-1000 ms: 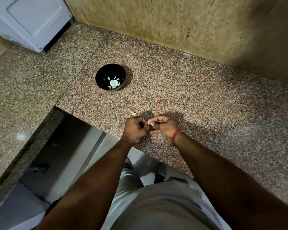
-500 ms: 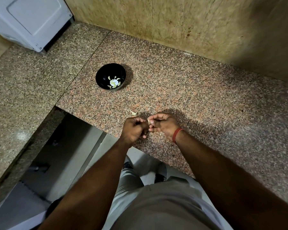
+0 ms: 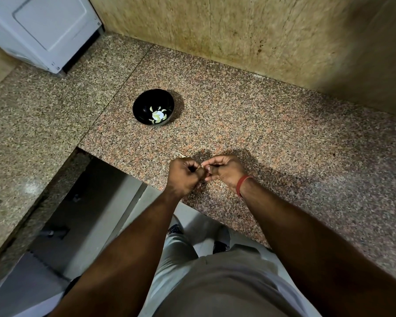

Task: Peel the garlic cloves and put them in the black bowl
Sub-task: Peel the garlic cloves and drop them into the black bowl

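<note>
The garlic clove is hidden between the left hand (image 3: 184,176) and right hand (image 3: 224,171) — curled fingers cover it.

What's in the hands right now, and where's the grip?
Both hands, left and right, pinch something small, likely a garlic clove, at fingertips; exact grip hidden.

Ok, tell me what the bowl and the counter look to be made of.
Black bowl: glossy, smooth, probably glazed ceramic or melamine; the look leaves it open. Counter: polished granite, by its speckled pink-grey grain and a faint sheen.
</note>
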A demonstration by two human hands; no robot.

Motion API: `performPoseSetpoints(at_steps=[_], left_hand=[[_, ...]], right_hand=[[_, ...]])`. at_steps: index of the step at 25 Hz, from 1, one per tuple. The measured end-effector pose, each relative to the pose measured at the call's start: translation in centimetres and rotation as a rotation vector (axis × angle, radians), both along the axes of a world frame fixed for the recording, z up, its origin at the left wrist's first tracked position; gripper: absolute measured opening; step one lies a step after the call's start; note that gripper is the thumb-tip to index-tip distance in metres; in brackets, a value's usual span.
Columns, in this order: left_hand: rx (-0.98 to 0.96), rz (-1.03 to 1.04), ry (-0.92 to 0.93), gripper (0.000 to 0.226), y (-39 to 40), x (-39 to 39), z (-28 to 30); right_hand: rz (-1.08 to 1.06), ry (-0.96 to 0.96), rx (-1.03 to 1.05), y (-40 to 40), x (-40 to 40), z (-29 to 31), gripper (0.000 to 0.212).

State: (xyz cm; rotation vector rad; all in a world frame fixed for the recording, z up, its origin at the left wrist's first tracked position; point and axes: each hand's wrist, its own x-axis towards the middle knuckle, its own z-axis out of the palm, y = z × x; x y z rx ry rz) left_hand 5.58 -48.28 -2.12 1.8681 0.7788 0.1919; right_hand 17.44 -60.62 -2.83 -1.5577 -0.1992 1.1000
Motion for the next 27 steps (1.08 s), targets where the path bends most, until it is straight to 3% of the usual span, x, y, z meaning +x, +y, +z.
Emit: performPoseSetpoints(at_steps=[12,19,27], left_hand=[[-0.133,0.014,-0.037,0.010,-0.4,-0.2,0.0],[-0.016,-0.004,-0.038,0.010,0.6,0.1,-0.6],[-0.139,0.088,-0.029,0.006,1.2,0.5,-1.3]], right_hand=[[0.008,-0.006,0.016,-0.1,0.3,0.5,0.019],[0.035,-0.091,-0.003,0.6,0.5,0.4,0.019],[-0.017,0.031,0.091,0.9,0.7,-0.1,0.022]])
